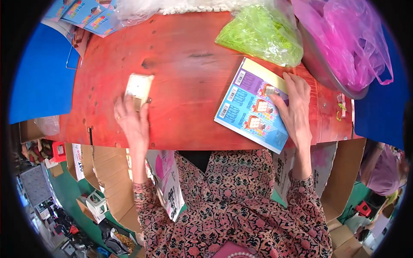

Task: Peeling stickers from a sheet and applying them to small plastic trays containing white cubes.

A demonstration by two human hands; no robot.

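Observation:
My left hand [132,121] is at the near end of a small cream-white rectangular block [140,87] with a brownish lower part. Its fingers and thumb close round that end. What the block is made of is too unclear to tell. To the right, a flat stack of printed cards [247,103] in blue, purple and pale yellow lies tilted, its near corner sticking out past the table edge. My right hand [297,107] rests over the stack's right side, fingers stretched out and thumb spread across the printed pictures.
A clear bag of lime-green strips [262,36] lies beyond the cards. Pink plastic bags [344,38] fill a grey basin [329,77] at far right. Blue printed packs [88,15] sit at far left on the red table [185,94]. Cardboard boxes [114,180] stand below its near edge.

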